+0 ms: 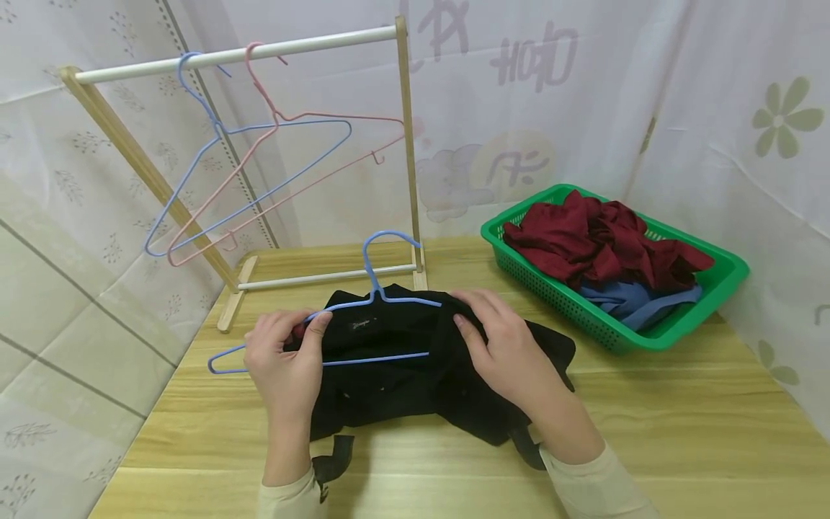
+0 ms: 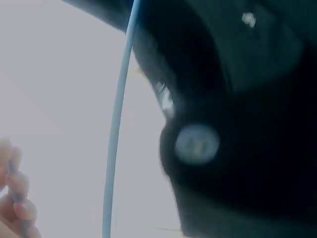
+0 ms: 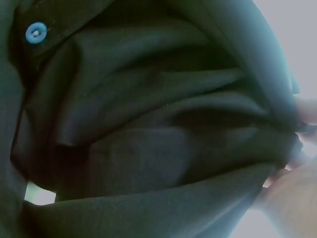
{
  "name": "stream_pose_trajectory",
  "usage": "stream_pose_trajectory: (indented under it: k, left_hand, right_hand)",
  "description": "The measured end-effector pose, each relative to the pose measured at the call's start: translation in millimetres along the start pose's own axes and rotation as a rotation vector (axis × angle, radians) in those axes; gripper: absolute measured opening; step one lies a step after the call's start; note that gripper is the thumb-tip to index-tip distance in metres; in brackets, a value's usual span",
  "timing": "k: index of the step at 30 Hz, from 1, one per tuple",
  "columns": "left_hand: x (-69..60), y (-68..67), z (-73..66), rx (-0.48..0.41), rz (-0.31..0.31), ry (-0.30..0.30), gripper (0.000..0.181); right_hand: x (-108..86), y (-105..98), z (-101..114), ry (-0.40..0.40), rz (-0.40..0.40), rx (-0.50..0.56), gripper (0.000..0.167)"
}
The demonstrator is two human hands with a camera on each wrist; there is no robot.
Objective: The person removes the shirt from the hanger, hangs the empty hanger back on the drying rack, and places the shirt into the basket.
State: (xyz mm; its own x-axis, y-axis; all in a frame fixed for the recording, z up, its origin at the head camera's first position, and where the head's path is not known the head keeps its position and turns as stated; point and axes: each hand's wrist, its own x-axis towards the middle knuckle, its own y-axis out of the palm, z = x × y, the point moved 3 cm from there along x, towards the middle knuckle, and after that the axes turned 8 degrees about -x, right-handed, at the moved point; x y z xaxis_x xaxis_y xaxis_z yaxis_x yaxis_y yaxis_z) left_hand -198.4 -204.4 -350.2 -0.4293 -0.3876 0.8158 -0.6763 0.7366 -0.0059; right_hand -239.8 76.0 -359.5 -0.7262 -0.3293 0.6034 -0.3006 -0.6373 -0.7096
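Note:
A black shirt [image 1: 389,396] lies bunched on the table, with a small label inside and buttons visible in both wrist views. A blue hanger [image 1: 376,359] runs across it, hook up; its right end is hidden under the shirt cloth. My left hand [image 1: 288,360] pinches the hanger's left shoulder between thumb and fingers, and the hanger's left tip sticks out beyond it. On the other side my right hand [image 1: 506,349] grips the shirt cloth where it covers the hanger's right part. In the right wrist view the shirt [image 3: 148,148] fills most of the frame.
Behind stands a rack with a white rail [image 1: 324,45], where another blue hanger [image 1: 285,180] and a pink hanger [image 1: 311,186] hang. At the right, a green basket [image 1: 551,288] holds dark red cloth [image 1: 603,238] and blue cloth [image 1: 638,301]. Curtains surround the wooden table [image 1: 681,425].

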Motion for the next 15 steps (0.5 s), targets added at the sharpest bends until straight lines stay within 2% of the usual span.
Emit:
stream_pose_trajectory:
  k: [15]
  left_hand:
    - [15.4, -45.3, 13.8, 0.007, -0.142, -0.084, 0.011]
  right_hand:
    - [-2.5, 1, -18, 0.07, 0.047, 0.014, 0.034]
